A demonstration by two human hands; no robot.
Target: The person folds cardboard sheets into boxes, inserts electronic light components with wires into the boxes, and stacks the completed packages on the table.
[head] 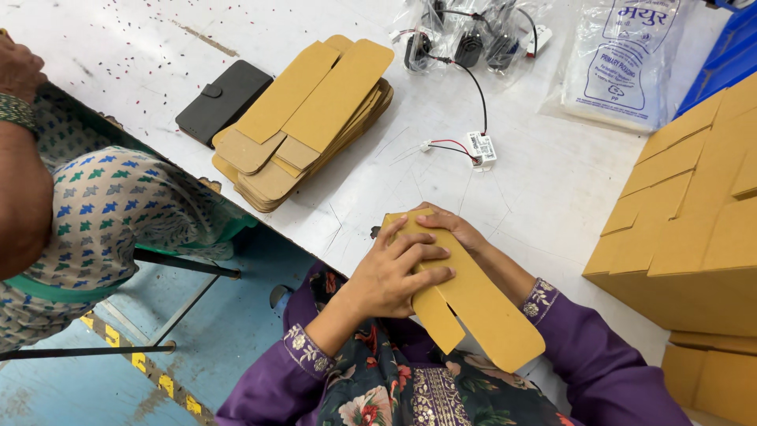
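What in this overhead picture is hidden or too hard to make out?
Head view only:
- Right hand: mostly behind the flat cardboard box blank; only fingers show.
- Blank's underside: covered by left hand and itself.
- Parts in the clear bags: blurred by glare and plastic.
- Big carton stack: cut off by the right edge.
- Neighbouring person: cut off at left.

carton stack (303,126) behind held blank (473,296), wallet (223,101) left

Matt brown card everywhere I look.
The flat carton (465,288) under my hands is smooth matt cardboard; at eleven o'clock, a matt black leatherette wallet (223,101); clear glossy plastic bags (465,35) at twelve.
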